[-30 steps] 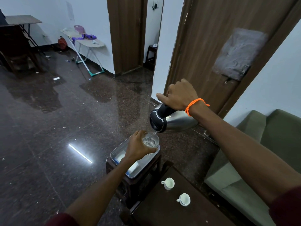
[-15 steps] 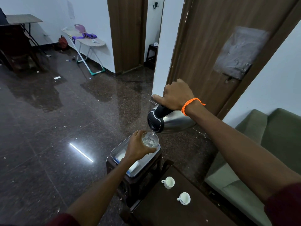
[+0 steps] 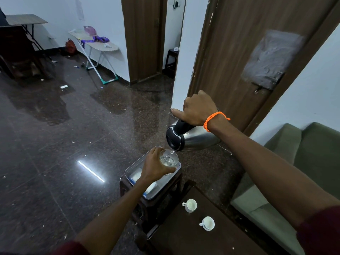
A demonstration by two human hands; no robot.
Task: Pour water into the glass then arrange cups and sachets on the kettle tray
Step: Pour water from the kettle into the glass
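The right hand (image 3: pixel 199 109) grips the black handle of a tilted stainless-steel kettle (image 3: pixel 195 138), and a thin stream falls into a clear glass (image 3: pixel 169 159) held by the left hand (image 3: pixel 154 168) above a grey rectangular tray (image 3: pixel 132 169). Two white ceramic cups (image 3: pixel 190 205) stand on a dark table (image 3: pixel 184 236).

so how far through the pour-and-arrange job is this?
Done: nothing finished. In hand: right hand tips the steel kettle, streaming water into the clear glass that the left hand grips above the grey tray. Left: two white cups sit on the dark table; sachets not clearly identifiable.
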